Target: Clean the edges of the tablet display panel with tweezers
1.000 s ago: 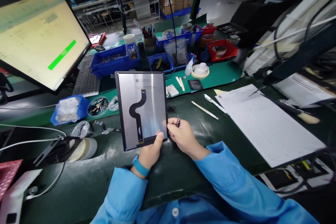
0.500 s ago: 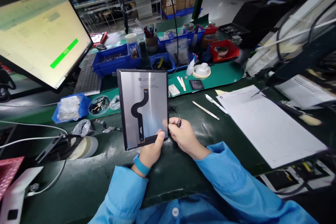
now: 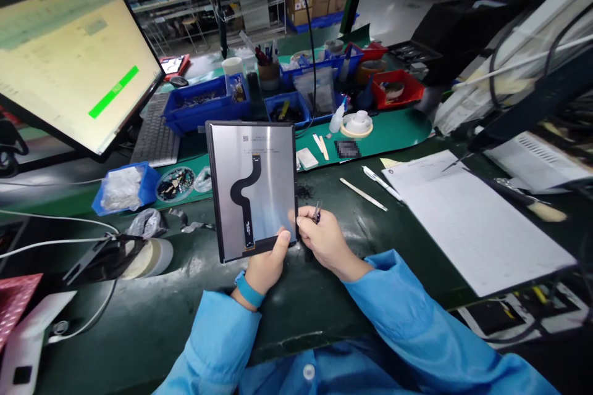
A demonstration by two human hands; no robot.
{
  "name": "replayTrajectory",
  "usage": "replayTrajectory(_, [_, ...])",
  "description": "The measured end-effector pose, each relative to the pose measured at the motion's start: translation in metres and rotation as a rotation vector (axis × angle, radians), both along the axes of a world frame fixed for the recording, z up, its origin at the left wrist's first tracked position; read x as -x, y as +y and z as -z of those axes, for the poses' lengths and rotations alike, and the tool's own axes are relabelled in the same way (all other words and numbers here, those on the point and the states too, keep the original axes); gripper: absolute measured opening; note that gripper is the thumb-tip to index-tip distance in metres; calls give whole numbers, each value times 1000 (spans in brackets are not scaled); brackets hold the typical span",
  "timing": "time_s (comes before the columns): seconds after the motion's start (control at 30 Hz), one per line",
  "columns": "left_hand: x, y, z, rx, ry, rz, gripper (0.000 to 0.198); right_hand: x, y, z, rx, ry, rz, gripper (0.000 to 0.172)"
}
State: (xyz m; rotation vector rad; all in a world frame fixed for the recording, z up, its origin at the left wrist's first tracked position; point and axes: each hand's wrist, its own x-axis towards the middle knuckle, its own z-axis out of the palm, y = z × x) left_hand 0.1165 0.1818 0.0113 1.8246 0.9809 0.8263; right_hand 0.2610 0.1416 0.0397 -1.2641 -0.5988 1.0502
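My left hand [image 3: 267, 265] grips the bottom edge of a tablet display panel [image 3: 273, 185], thumb lying on its silvery back. The panel stands tilted up toward me, with a black, curved flex cable [image 3: 246, 222] running down its back. At the panel's lower right edge, my right hand [image 3: 324, 237] is closed, its thumb and forefinger pinched against the side. What the pinch itself holds is too small to make out. Slim metal tips of what look like tweezers [image 3: 317, 212] poke up out of that fist. Small black scraps [image 3: 303, 191] lie behind the panel.
To the right are a wooden stick [image 3: 363, 194], a white pen [image 3: 382, 183] and paper sheets [image 3: 477, 222]. Blue bins [image 3: 204, 105] and a glue bottle [image 3: 336, 118] stand behind. On the left are a monitor [image 3: 78, 62], a tape roll [image 3: 160, 258] and a dish of small parts [image 3: 176, 184].
The panel has shifted very slightly upward. Both hands keep the same hold in nearly the same place.
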Motion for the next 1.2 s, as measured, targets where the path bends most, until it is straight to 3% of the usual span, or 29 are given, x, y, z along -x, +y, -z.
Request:
replayTrajectory(0.13, [0, 1, 2, -13, -10, -15, 38, 0, -1, 1, -1, 38, -12, 23])
replayTrajectory(0.33, [2, 1, 3, 13, -4, 31, 33, -1, -1, 4, -32, -83, -19, 16])
replayTrajectory(0.57, [9, 11, 1, 5, -88, -210, 38, -9, -4, 0, -76, -365, -25, 30])
replayTrajectory(0.77, [15, 24, 4, -30, -198, -258, 41, -27, -7, -3, 20, -682, -184, 28])
replayTrajectory(0.97, [17, 25, 0, -13, -200, -255, 47, -34, -14, -10, -133, -802, -232, 35])
replayTrajectory(1.2, [16, 25, 2, 17, -230, -240, 59, -34, -12, -6, -246, -918, -226, 30])
